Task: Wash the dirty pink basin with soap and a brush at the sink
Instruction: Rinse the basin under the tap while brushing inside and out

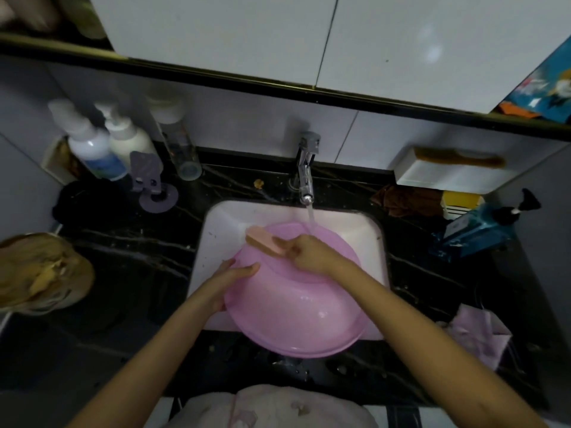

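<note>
- The round pink plastic basin [296, 313] lies tilted in the white sink [222, 223]. Its flat bottom faces up and toward the chrome tap [306, 168], and its wide rim points toward you, over the front of the black marble bench [139, 273].
- The pink oblong scrubbing brush [264, 240] rests on that bottom, bristles down. Its long axis runs from far left to near right.
- Your right hand [309, 253] grips the near-right end of the brush.
- Your left hand [230, 279] holds the basin's left wall, thumb stretched over it.
- The water stream [311, 219] falls just beside your right hand.

I see my pale pink top [262, 409] at six o'clock, small darker shapes on it; arms bare to left hand [230, 281] and right hand [312, 251].
</note>
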The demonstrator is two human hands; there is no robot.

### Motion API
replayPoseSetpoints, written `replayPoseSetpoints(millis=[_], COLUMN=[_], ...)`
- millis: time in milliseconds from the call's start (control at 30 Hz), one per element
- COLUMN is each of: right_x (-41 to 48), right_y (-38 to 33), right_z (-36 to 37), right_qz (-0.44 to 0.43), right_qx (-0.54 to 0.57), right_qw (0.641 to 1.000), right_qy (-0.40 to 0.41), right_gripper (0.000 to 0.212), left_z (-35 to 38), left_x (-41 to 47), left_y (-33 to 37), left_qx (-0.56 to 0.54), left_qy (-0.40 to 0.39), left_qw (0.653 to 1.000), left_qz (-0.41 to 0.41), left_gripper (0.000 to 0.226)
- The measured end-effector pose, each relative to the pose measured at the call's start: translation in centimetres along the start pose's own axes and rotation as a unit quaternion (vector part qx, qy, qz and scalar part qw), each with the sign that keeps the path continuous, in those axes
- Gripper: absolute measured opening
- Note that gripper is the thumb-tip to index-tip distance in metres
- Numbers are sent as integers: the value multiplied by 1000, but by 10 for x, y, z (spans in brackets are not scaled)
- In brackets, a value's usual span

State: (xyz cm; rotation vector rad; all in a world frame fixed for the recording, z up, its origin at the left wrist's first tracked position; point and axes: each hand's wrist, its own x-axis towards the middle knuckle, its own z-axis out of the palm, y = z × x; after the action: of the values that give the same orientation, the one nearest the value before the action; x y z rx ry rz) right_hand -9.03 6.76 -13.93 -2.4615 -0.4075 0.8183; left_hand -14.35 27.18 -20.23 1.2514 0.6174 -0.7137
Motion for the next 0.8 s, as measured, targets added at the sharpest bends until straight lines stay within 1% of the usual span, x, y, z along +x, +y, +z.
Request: replayPoseSetpoints(millis=[33,67,100,133,167,200,233,267,300,333,367,433,467,500,533,567,600,633,667,733,767,800], right_x=[-10,-17,-25,-31,-34,-34,-32,-29,-28,-28,-32,-50,-60,-69,-82,-90,-100,-111,-117,-129,-132,-134], right_y=[8,24,40,55,66,72,72,66,56,45,36,28,32,40,48,54,61,64,65,61,57,55], right_z=[-5,-14,-20,-26,-31,-33,-32,-30,-25,-21,-15,-10,-11,-15,-19,-26,-31,-35,-38,-40,-40,-37], right_qz=[-4,6,38,86,145,194,213,201,168,127,88,30,15,18,44,74,109,153,188,235,243,256], right_qx=[12,34,44,35,3,-31,-59,-66,-61,-39,-4,45,57,68,85,97,103,95,80,84,104,118], right_qw=[1000,999,998,996,989,978,972,974,982,990,996,997,996,995,993,991,988,984,978,963,957,949], right_qy=[-22,-31,-24,3,36,68,84,80,65,40,6,-53,-71,-75,-70,-61,-37,-2,34,97,121,142], right_gripper=[40,42,42,40,37,37,39,41,44,45,45,44,42,41,40,39,38,36,39,54,52,44], left_z=[-1,1,0,-1,-3,-4,-3,-1,-2,-2,-4,-6,-5,-5,-4,-4,-4,-5,-9,-26,-24,-15], left_x=[-2,-1,-1,-2,0,0,-1,0,-2,-2,-2,-1,-1,0,0,0,3,7,19,71,74,64], left_y=[-1,1,0,1,0,0,2,1,2,3,3,4,5,6,8,11,14,17,15,-7,-11,-9], left_qx=[-6,-10,-13,-8,1,3,8,16,21,26,31,41,43,51,58,48,38,29,25,15,17,44], left_qy=[6,8,0,4,6,2,-2,-3,3,8,1,-25,-34,-28,-19,-17,-41,-67,-60,-16,22,61], left_qw=[1000,1000,1000,1000,1000,1000,1000,1000,1000,999,999,999,998,998,998,998,998,997,998,1000,999,997], left_qz=[1,-4,-6,-4,5,5,0,-8,-20,-26,-23,-17,-19,-20,-22,-24,-25,-16,-4,-10,-30,-34], left_gripper=[78,81,93,106,114,118,115,105,93,87,89,102,99,88,76,68,73,86,96,107,105,93])
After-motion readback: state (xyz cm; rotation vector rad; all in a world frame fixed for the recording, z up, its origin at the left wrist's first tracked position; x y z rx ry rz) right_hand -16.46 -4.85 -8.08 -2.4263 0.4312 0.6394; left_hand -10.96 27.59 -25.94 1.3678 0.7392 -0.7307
